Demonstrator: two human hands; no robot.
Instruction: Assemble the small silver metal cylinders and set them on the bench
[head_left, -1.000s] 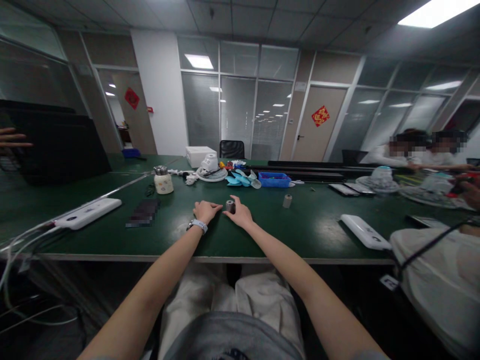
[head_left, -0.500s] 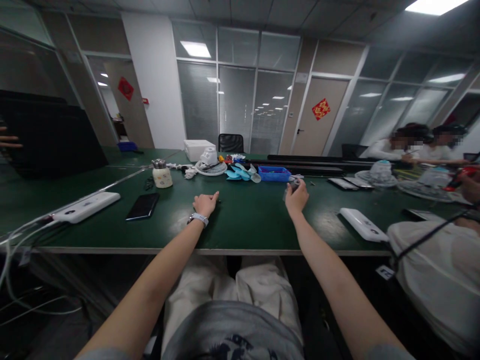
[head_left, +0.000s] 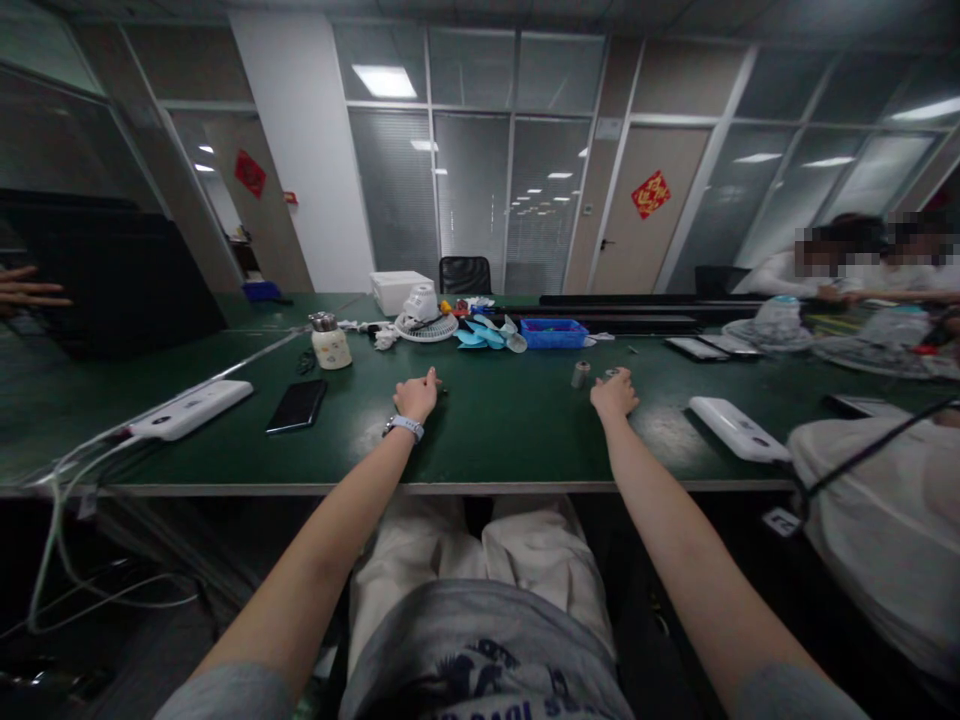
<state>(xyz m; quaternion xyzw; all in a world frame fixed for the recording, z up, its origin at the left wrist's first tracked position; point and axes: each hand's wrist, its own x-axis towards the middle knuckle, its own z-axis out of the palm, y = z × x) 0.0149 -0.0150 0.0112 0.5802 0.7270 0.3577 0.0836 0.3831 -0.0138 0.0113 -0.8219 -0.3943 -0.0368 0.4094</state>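
Note:
Both my forearms reach out over the dark green table (head_left: 510,430). My left hand (head_left: 416,396), with a pale wristband, rests on the table in a loose fist with the thumb and forefinger pressed together; nothing shows in it. My right hand (head_left: 615,394) lies to the right with its fingers curled around a small grey cylinder (head_left: 611,374) at the fingertips. A small beige spool (head_left: 580,374) stands upright just left of that hand, apart from it.
A black phone (head_left: 298,405) and a white power strip (head_left: 191,408) lie at left, another strip (head_left: 739,430) at right. A cream flask (head_left: 331,346), fan parts (head_left: 425,322), blue blades (head_left: 487,338) and a blue tray (head_left: 553,333) stand farther back. Co-workers sit at right (head_left: 877,520); another person's hand (head_left: 30,290) is far left.
My right hand has carried the grey cylinder from the middle of the table, beside my left hand, over to the right past the beige spool. My left hand has stayed put.

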